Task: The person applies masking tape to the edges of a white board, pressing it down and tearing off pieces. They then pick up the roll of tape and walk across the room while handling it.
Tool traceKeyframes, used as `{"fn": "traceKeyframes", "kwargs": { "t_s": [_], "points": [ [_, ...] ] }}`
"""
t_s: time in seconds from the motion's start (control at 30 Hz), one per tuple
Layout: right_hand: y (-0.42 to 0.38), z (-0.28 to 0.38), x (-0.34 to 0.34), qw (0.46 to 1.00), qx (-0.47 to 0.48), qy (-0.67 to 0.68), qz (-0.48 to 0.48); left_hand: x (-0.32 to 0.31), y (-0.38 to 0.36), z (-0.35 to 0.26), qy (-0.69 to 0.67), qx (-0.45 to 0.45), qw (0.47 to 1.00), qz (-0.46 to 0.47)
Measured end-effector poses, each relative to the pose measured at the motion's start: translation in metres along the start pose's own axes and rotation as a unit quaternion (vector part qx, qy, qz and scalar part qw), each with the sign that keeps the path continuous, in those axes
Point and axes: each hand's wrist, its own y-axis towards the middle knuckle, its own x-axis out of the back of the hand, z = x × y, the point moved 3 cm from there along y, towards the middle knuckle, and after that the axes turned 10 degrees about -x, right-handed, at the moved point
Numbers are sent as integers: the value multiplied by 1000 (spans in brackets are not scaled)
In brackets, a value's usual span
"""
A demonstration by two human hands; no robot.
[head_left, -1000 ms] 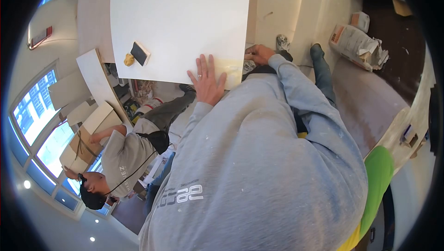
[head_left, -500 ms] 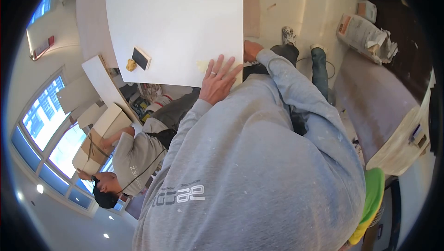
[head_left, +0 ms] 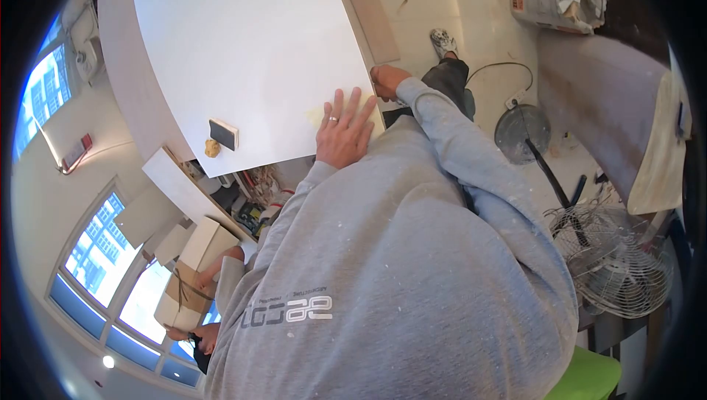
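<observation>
My left hand [head_left: 345,129], with a ring on one finger, lies flat on a large white board [head_left: 243,46], fingers stretched out. Beside its fingertips is a pale yellow patch [head_left: 315,116] on the board. My right hand [head_left: 390,82] is closed at the board's right edge, near the corner. Its fingertips are hidden, and I cannot make out what they grip. A small block with a dark face [head_left: 224,135] stands on the board further left, touching a yellowish-brown lump [head_left: 212,148].
A co-worker's hand [head_left: 177,332] is on a cardboard box [head_left: 193,282] at the lower left. To the right stand a wire-caged fan [head_left: 615,260] and its round base [head_left: 521,133]. A torn paper bag [head_left: 556,2] is at the upper right, a green thing [head_left: 589,374] at the lower right.
The view has swung, bringing the fan into sight and tilting the board. My left hand stays flat; my right stays at the edge. The dark-legged person on the right is out of sight.
</observation>
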Motion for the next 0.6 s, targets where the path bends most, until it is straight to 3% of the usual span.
{"fn": "traceKeyframes", "kwargs": {
  "t_s": [0.33, 0.6],
  "points": [
    [-10, -14, -15, 996, -10, 93, 11, -5, -1, -4, -3, -14, 999, -34],
    [18, 3, -4, 999, -6, -51, 0, 2, 1, -6, -23, 3, 998, -56]
  ]
}}
